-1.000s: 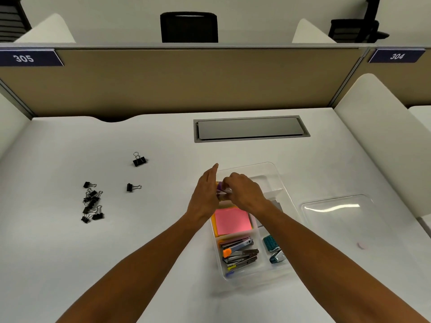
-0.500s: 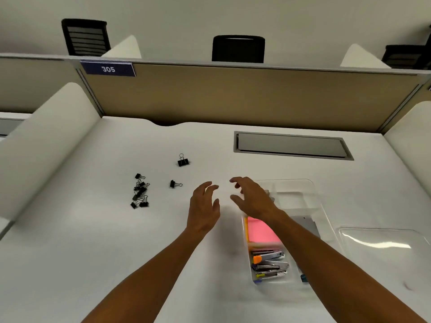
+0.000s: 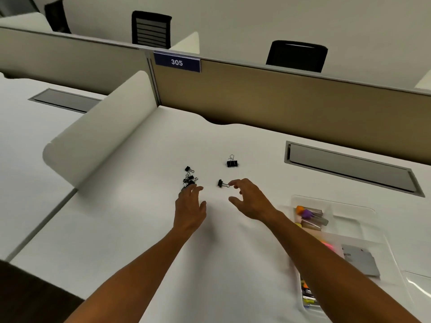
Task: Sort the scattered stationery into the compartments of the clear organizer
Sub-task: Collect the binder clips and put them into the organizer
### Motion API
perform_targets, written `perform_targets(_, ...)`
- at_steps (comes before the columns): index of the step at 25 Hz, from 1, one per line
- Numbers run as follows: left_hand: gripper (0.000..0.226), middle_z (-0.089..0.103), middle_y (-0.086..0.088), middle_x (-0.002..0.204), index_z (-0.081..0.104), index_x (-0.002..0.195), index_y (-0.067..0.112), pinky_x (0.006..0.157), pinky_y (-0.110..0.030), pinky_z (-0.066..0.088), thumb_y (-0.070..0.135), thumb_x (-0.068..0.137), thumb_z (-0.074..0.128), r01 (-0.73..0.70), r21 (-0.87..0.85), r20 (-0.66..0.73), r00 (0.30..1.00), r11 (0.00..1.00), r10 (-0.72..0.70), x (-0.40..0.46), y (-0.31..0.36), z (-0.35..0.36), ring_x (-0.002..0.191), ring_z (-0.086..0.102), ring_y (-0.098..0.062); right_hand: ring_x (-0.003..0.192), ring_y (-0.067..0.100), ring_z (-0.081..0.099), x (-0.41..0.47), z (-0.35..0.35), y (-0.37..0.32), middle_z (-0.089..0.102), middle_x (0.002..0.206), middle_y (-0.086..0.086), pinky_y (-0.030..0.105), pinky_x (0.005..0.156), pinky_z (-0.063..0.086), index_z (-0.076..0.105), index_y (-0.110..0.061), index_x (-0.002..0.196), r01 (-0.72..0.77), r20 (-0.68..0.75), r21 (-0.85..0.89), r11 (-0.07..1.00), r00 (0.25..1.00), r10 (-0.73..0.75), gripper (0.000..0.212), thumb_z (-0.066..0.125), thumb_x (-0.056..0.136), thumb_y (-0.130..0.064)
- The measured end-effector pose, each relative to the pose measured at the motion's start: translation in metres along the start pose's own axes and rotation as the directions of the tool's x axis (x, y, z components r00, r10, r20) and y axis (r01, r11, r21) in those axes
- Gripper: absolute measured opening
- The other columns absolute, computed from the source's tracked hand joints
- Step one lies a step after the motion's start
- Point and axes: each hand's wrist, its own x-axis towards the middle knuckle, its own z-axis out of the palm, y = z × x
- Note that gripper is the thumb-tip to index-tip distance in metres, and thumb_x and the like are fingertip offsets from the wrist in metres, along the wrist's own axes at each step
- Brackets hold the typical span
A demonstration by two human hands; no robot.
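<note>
Black binder clips lie scattered on the white desk: a cluster of several (image 3: 189, 178), one small clip (image 3: 221, 183) and a larger one (image 3: 232, 162) farther back. My left hand (image 3: 190, 207) is open, its fingertips at the near edge of the cluster. My right hand (image 3: 250, 199) is open, fingers curled, with the fingertips right beside the small clip. The clear organizer (image 3: 349, 231) sits at the right, holding push pins (image 3: 307, 214), pink sticky notes and other items; my right forearm hides part of it.
A white side divider (image 3: 100, 138) stands at the left. A tan partition (image 3: 279, 101) with a "305" plate runs along the back. A grey cable hatch (image 3: 349, 167) is set in the desk. The clear lid (image 3: 419, 287) lies at the far right.
Both hands left the organizer and reached left toward the binder clips. The view swung left, so the organizer now sits at the right edge.
</note>
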Motion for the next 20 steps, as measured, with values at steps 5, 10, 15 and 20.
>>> perform_targets(5, 0.059, 0.051, -0.007, 0.135, 0.046, 0.135, 0.013, 0.099, -0.044, 0.042, 0.029, 0.083, 0.068, 0.056, 0.025, 0.002, 0.998, 0.998, -0.056, 0.026, -0.038, -0.014, 0.123, 0.047, -0.03, 0.126, 0.023, 0.046, 0.038, 0.026, -0.019, 0.048, 0.136, 0.004, 0.038, 0.101, 0.044, 0.048, -0.022, 0.138, -0.057, 0.019, -0.054, 0.997, 0.998, 0.058, 0.05, 0.062, 0.092, -0.032)
perform_targets(10, 0.079, 0.038, -0.007, 0.145, 0.033, 0.144, 0.015, 0.1, -0.043, 0.038, 0.052, 0.082, 0.065, 0.093, 0.147, 0.077, 0.992, 0.985, -0.105, 0.05, -0.055, -0.004, 0.13, 0.037, -0.03, 0.132, 0.027, 0.037, 0.068, 0.049, -0.024, 0.04, 0.143, 0.006, 0.041, 0.098, 0.046, 0.041, -0.02, 0.143, -0.164, 0.042, -0.124, 0.979, 0.984, 0.17, 0.056, 0.061, 0.092, -0.03)
perform_targets(15, 0.062, 0.047, -0.007, 0.133, 0.045, 0.136, 0.014, 0.092, -0.04, 0.045, 0.045, 0.085, 0.064, 0.088, 0.062, 0.002, 0.996, 0.994, -0.089, 0.068, -0.058, 0.003, 0.114, 0.045, -0.03, 0.125, 0.028, 0.042, 0.092, 0.059, -0.02, 0.045, 0.135, 0.007, 0.043, 0.088, 0.051, 0.046, -0.02, 0.14, -0.231, 0.014, -0.228, 0.946, 0.971, 0.241, 0.048, 0.056, 0.094, -0.024)
perform_targets(20, 0.03, 0.057, -0.01, 0.11, 0.061, 0.111, 0.008, 0.078, -0.039, 0.048, 0.025, 0.087, 0.065, 0.1, -0.053, -0.048, 0.994, 0.994, -0.103, 0.081, -0.069, 0.002, 0.097, 0.051, -0.029, 0.103, 0.031, 0.055, 0.108, 0.063, -0.012, 0.053, 0.113, 0.01, 0.044, 0.081, 0.052, 0.062, -0.01, 0.114, -0.214, 0.021, -0.262, 0.941, 0.974, 0.227, 0.022, 0.056, 0.094, -0.019)
